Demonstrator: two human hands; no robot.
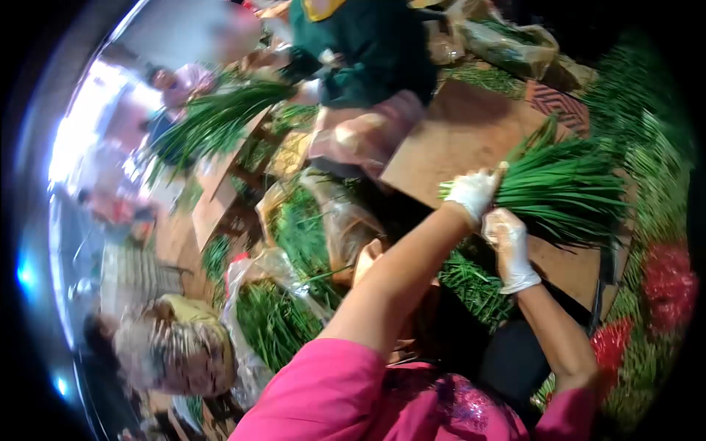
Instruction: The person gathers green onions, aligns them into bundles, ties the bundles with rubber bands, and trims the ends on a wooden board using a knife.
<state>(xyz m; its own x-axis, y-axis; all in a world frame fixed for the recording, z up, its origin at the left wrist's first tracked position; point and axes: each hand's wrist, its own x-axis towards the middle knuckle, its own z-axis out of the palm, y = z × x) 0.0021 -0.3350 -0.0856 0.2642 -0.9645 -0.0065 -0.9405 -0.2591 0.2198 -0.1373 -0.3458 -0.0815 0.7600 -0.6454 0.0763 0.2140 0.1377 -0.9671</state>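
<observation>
The white-gloved left hand (474, 191) grips a thick bunch of long green stalks (565, 184) near its pale ends, over a flat brown board (460, 121)'s right side. The white-gloved right hand (509, 246) curls closed just nearer, contents unclear. Even, gentle pressure should keep stalks aligned.

Bright white glare (82, 121) fills your left side.
Beside it you see a pale wall or ceiling (165, 33), with a bluish light (26, 274) lower down; a brown desk (448, 132) stands ahead, the green-strewn floor (654, 198) to your right.
</observation>
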